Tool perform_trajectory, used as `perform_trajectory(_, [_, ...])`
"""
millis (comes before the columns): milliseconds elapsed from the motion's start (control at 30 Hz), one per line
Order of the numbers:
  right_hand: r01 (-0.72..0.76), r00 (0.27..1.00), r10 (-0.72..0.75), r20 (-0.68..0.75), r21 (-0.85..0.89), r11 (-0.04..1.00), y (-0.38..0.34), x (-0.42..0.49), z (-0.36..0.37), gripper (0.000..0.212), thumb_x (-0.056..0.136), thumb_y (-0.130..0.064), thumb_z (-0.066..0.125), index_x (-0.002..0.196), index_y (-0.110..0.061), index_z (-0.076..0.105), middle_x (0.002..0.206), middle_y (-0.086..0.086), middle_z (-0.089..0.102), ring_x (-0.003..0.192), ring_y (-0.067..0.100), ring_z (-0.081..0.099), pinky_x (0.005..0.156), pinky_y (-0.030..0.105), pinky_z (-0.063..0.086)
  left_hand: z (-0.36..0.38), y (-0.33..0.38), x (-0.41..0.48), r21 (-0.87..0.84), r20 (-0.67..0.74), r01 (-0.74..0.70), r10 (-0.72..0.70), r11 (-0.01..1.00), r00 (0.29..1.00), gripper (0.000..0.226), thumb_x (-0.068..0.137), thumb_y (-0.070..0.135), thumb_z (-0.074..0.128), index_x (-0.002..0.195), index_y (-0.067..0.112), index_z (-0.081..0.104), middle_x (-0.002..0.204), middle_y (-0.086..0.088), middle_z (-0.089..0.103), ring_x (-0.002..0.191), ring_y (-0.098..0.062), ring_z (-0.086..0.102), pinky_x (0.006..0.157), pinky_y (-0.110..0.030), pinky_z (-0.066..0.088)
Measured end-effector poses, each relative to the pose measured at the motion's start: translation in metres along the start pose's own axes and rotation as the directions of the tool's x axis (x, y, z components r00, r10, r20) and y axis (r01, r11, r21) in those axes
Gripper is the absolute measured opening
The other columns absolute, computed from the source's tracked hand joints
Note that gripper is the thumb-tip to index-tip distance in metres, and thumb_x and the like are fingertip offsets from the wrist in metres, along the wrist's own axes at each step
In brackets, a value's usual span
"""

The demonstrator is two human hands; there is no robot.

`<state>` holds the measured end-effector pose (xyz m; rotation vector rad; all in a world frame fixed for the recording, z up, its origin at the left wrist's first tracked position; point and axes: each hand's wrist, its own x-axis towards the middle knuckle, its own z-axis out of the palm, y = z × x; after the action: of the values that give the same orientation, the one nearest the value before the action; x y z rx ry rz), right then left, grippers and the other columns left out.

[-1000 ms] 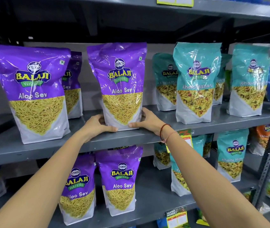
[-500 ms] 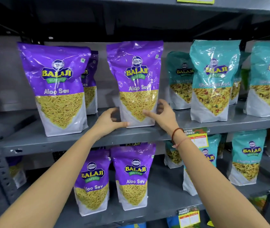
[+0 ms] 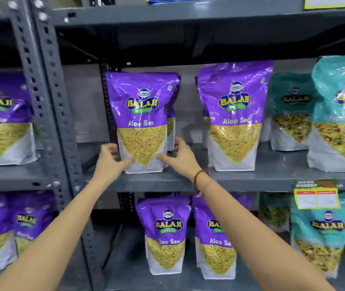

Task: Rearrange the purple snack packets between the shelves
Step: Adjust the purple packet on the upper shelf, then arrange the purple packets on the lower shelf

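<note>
Head cam: purple packet stands on the middle shelf, my left hand and right hand cupping its base, fingers loose, not clamped. It's floppy, so a one-sided squeeze could topple it onto the packet behind.

open shelf gap between purple packets, upright post left

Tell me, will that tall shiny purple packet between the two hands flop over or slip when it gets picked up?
The tall shiny purple plastic packet probably stays fairly stiff: it stands upright on its flat base, packed with yellow sev. Its glossy film looks slippery, so the left hand and right hand at its lower sides seem wise. Being tall and narrow, it may tip if nudged near the top.
</note>
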<state>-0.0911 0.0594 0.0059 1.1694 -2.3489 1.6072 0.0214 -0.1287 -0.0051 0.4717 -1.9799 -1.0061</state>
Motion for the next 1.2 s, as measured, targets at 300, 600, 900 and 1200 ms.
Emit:
perform_trajectory(300, [-0.049, 0.988, 0.043, 0.147, 0.035, 0.998, 0.009, 0.015, 0.018, 0.096, 0.069, -0.037, 0.083, 0.145, -0.022, 0.026, 0.146, 0.005, 0.048, 0.135, 0.024, 0.044, 0.100, 0.023, 0.031, -0.007, -0.023, 0.027, 0.007, 0.432, 0.028, -0.028, 1.000, 0.901, 0.080, 0.052, 0.022, 0.089, 0.118, 0.020, 0.045, 0.111, 0.006, 0.066, 0.098, -0.004, 0.064, 0.079, -0.018, 0.049])
perform_trajectory(600, [0.004, 0.996, -0.003, 0.085, -0.017, 1.000, 0.008, 0.007, 0.018, 0.092, 0.068, -0.037, 0.084, 0.141, -0.019, 0.032, 0.140, 0.008, 0.054, 0.129, 0.026, 0.048, 0.093, 0.023, 0.034, -0.011, -0.025, 0.029, -0.039, 0.460, 0.022, -0.001, 0.999, 0.888, 0.079, 0.042, 0.033, 0.092, 0.110, 0.029, 0.051, 0.103, 0.012, 0.068, 0.085, 0.004, 0.067, 0.076, -0.018, 0.049])
perform_trajectory(900, [0.016, 1.000, -0.016, -0.006, -0.077, 0.997, -0.002, -0.004, 0.017, 0.098, 0.067, -0.037, 0.084, 0.144, -0.010, 0.029, 0.143, 0.013, 0.049, 0.131, 0.028, 0.047, 0.110, 0.033, 0.038, -0.011, -0.014, 0.006, 0.073, 0.297, -0.093, 0.067, 0.993, 0.952, 0.082, 0.057, 0.029, 0.087, 0.127, 0.018, 0.045, 0.110, 0.012, 0.059, 0.090, 0.002, 0.059, 0.075, -0.010, 0.044])
perform_trajectory(1200, [0.363, 0.666, -0.332, -0.668, -0.098, 0.927, 0.041, -0.110, 0.065, 0.012, 0.087, -0.018, 0.064, 0.092, -0.006, 0.064, 0.093, 0.000, 0.056, 0.082, 0.025, 0.058, 0.071, 0.038, 0.051, 0.027, -0.072, -0.122, 0.232, -0.268, -0.473, 0.523, 0.850, 0.809, 0.025, 0.082, 0.011, 0.057, 0.107, 0.011, 0.057, 0.109, -0.012, 0.058, 0.107, -0.021, 0.051, 0.101, -0.024, 0.033])
